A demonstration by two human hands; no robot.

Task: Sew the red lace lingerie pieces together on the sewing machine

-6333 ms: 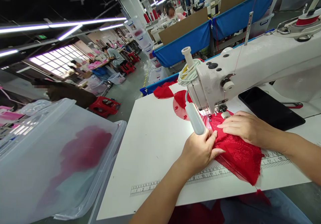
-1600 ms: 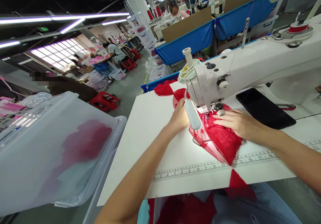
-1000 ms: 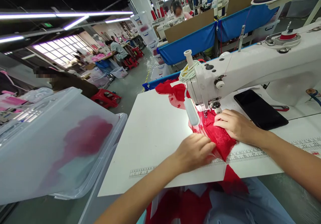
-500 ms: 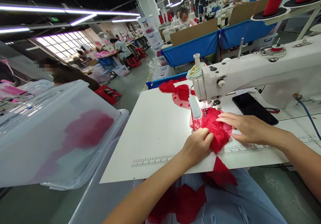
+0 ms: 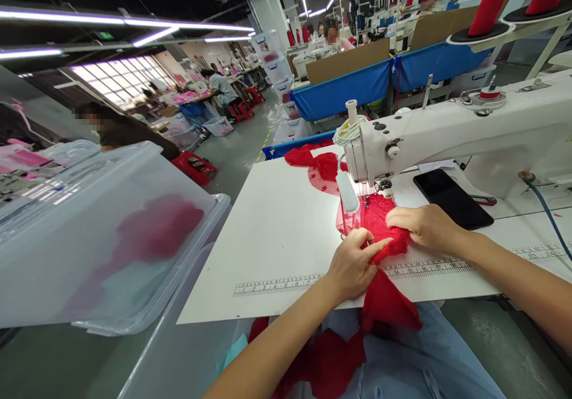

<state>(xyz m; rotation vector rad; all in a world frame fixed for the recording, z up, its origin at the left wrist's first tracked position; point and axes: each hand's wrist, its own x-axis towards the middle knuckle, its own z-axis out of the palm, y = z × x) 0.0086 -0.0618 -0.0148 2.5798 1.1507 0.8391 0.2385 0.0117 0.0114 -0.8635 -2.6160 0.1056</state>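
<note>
Red lace fabric (image 5: 378,223) lies under the needle of a white sewing machine (image 5: 429,134), lit by a small lamp (image 5: 347,191). My left hand (image 5: 355,265) pinches the fabric's near edge in front of the needle, its index finger pointing right along the cloth. On the right side of the same piece rests my right hand (image 5: 420,226), fingers curled over the lace and gripping its edge. A red piece (image 5: 388,304) hangs from below my left hand over the table edge, and more red fabric (image 5: 335,357) lies on my lap.
More red fabric (image 5: 319,164) lies behind the needle. A black phone (image 5: 451,198) rests right of the needle, near small red-handled snips (image 5: 485,200). Printed ruler marks (image 5: 277,286) run along the white table (image 5: 250,232). Translucent bins (image 5: 111,238) stand at left. Co-workers sit farther back.
My right hand has closed from a spread pose onto the lace, bunching its right side inward. My left hand has shifted its pinch, index finger now extended. More red fabric shows below it.
</note>
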